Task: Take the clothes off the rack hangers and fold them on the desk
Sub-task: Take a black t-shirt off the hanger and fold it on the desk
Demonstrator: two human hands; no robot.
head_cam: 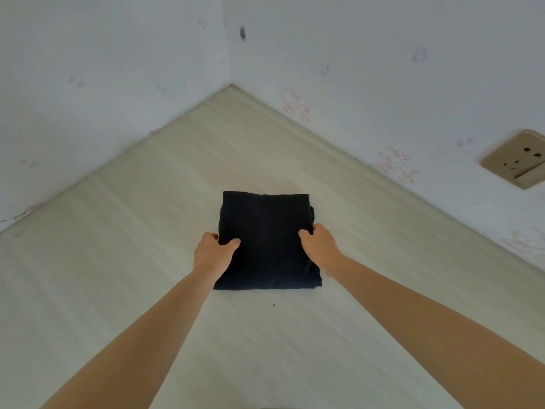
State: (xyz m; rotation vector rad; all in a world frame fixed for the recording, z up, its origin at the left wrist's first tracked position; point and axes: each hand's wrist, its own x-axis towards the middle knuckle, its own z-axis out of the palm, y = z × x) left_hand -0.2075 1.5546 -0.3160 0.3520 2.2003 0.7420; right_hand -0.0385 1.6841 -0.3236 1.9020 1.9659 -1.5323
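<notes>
Since both our forearms enter from the bottom of the frame, we start there: left hand [213, 251] at the left edge of the black folded garment [267, 242], thumb laid on top, fingers tucked at or under the side, so it grips the fabric. Right hand [318, 245] mirrors it on the right edge, thumb on the cloth, fingers curled round the side, gripping too. Likely reason for the two-sided hold: squaring the bundle or getting ready to lift or slide it without the layers slipping.

Garment sits in centre frame on the pale wood-grain desk [147, 231], already a compact rectangle, a bit of inner layer bulging at its right upper edge. Fold looks about done for this piece.

Further back, desk runs into the corner of the white walls [118, 69], faint cartoon cat stickers [295, 106] along the right wall, beige wall socket [514, 159] at far right. No rack or hangers in view.
</notes>
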